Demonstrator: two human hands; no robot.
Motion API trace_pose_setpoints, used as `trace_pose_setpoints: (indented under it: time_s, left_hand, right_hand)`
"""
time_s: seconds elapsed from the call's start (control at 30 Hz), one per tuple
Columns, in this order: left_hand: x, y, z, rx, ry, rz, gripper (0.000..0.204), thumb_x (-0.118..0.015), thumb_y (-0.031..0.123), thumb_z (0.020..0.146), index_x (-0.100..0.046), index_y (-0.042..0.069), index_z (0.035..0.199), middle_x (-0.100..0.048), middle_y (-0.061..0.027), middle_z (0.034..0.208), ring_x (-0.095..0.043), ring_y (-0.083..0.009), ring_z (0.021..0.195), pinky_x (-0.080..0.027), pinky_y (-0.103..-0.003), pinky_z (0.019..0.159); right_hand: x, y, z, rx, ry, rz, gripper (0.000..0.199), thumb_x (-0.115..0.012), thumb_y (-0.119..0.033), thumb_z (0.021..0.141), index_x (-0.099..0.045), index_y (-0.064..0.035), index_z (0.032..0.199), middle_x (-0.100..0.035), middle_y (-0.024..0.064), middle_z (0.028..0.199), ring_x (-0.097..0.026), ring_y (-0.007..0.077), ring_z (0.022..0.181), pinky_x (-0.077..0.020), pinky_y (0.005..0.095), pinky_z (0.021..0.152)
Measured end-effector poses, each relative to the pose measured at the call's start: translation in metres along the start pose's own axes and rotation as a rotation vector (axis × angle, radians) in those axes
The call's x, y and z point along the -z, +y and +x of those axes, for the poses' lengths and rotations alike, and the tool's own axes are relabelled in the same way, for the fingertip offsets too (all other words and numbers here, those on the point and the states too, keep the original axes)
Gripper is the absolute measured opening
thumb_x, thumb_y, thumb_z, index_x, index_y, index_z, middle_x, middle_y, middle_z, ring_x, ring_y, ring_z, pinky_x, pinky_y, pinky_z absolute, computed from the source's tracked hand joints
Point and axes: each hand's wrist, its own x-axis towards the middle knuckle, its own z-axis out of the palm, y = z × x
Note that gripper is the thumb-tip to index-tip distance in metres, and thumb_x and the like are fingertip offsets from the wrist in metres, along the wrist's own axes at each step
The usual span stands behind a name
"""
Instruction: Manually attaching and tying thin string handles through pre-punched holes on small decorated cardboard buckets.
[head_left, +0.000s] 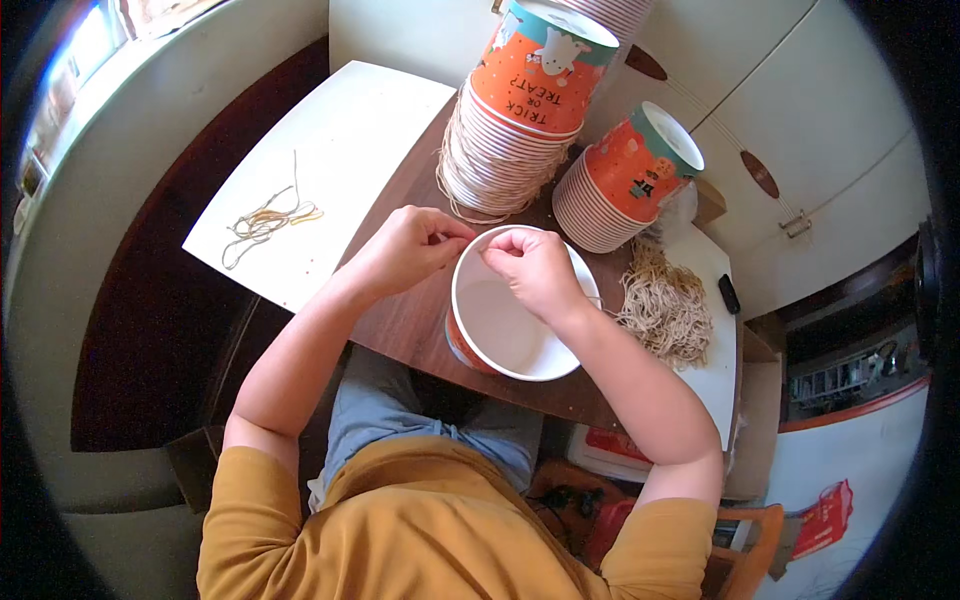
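Note:
A paper bucket [520, 355] with a white inside and a printed orange outside stands open-end up in front of me at the table's near edge. Just outside its far left rim, my left hand [420, 245] is closed in a pinch. My right hand [535, 270] reaches over the bucket's opening, thumb and fingertips pinched at the inner side of the same stretch of rim. What the fingertips hold is too small to make out. A short bit of pale cord [597, 300] shows at the right rim, partly behind my right wrist.
A tall stack of upside-down orange buckets [540, 80], draped with cord loops [500, 160], stands behind. To its right is a shorter bucket stack [625, 180]. A cord heap [668, 310] lies right, near a small black object [728, 294]; loose cords [270, 220] lie left.

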Motion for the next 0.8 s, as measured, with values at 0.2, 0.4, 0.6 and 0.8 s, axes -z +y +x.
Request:
trace_pose_setpoints:
  time_s: [0.2, 0.4, 0.6, 0.8]
  left_hand:
    - [-0.001, 0.006, 0.0, -0.067, -0.026, 0.022, 0.021, -0.061, 0.007, 0.083, -0.069, -0.003, 0.1, -0.069, -0.0121, 0.078, -0.063, -0.01, 0.071, -0.051, -0.027, 0.066]
    - [-0.001, 0.011, 0.0, -0.024, -0.084, 0.094, 0.021, -0.06, 0.008, 0.084, -0.069, -0.002, 0.1, -0.07, -0.0144, 0.078, -0.066, -0.0134, 0.072, -0.052, -0.029, 0.067]
    - [-0.011, 0.017, -0.016, -0.338, 0.068, 0.367, 0.012, -0.062, 0.01, 0.075, -0.065, -0.002, 0.077, -0.061, -0.0184, 0.071, -0.062, -0.0355, 0.07, -0.051, -0.039, 0.066]
    - [-0.011, 0.017, -0.039, -0.191, 0.226, 0.374, 0.013, -0.062, 0.012, 0.071, -0.061, -0.001, 0.072, -0.059, -0.0154, 0.07, -0.062, -0.0322, 0.066, -0.05, -0.037, 0.062]
  right_hand:
    - [-0.003, 0.002, 0.002, -0.006, 0.023, 0.05, 0.012, -0.064, -0.013, 0.078, -0.07, -0.0018, 0.078, -0.067, 0.0071, 0.068, -0.062, 0.0128, 0.062, -0.0489, 0.0292, 0.061]
    - [-0.003, -0.006, 0.002, -0.004, -0.027, 0.05, 0.01, -0.066, -0.007, 0.084, -0.07, 0.0016, 0.083, -0.066, 0.0004, 0.073, -0.056, 0.0041, 0.067, -0.0462, 0.022, 0.062]
    - [0.006, -0.016, -0.008, -0.134, -0.146, 0.029, 0.012, -0.066, -0.011, 0.086, -0.069, 0.0005, 0.083, -0.064, -0.0012, 0.073, -0.055, 0.0046, 0.067, -0.0461, 0.0219, 0.063]
    - [0.041, -0.057, -0.055, -0.125, -0.328, -0.279, 0.069, -0.075, -0.042, 0.077, -0.053, 0.0032, 0.125, -0.062, 0.0045, 0.087, -0.058, 0.0117, 0.081, -0.0486, 0.0276, 0.072]
